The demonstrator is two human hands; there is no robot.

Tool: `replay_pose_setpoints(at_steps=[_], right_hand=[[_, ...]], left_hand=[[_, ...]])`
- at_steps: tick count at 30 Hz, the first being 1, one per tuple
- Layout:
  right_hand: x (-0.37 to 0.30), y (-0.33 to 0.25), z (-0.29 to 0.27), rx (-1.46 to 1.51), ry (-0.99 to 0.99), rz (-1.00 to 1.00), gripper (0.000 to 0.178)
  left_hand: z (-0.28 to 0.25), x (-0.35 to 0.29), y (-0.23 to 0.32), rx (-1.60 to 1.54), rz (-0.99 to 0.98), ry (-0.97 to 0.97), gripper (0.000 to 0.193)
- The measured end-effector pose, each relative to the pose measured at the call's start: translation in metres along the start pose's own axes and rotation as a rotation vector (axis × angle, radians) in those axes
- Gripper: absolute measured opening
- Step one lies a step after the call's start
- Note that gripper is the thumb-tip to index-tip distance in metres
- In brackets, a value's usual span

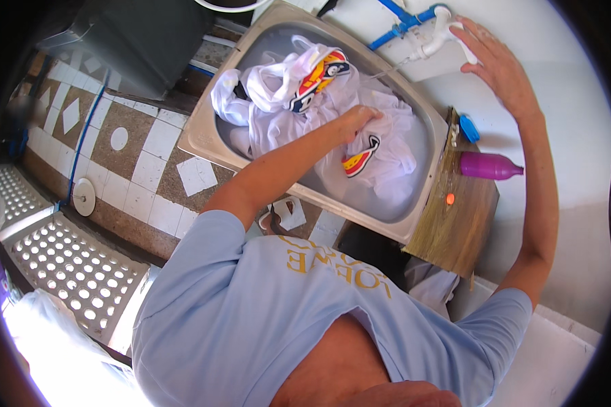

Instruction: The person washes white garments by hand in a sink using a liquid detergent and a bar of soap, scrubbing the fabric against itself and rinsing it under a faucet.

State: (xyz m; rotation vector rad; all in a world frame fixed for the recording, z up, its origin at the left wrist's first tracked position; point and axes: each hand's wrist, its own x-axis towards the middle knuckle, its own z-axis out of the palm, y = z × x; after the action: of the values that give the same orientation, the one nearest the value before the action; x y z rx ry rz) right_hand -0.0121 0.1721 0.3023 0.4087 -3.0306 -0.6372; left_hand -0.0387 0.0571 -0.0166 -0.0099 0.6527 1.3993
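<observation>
While pressing down into the wet white shirts (299, 102) heaped in the steel sink (204, 132), left hand (360, 121) sits fingers curled into the cloth near the sink's middle, looks clamped on a fold but can't tell for sure. Right hand (499, 64) up past the sink's far right corner, fingers spread flat, resting on the white tap (436, 37), not gripping. Pile runs lengthwise from the far left corner toward the near right edge, so mostly up-left of the left hand, clearly the nearer one. Purple bottle (489, 165) lying on the wooden shelf (455, 227) beside the right rim, cap pointing right
</observation>
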Motion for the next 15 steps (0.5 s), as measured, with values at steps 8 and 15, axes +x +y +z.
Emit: replay_pose_setpoints(at_steps=[8,15], right_hand=[[0.025,-0.005,-0.023,-0.005,-0.044,-0.091,0.058],[0.012,-0.003,0.002,0.091,0.107,0.069,0.054]], left_hand=[[-0.003,0.002,0.002,-0.046,0.023,-0.058,0.026],[0.005,-0.004,0.002,0.052,0.076,-0.065,0.03]])
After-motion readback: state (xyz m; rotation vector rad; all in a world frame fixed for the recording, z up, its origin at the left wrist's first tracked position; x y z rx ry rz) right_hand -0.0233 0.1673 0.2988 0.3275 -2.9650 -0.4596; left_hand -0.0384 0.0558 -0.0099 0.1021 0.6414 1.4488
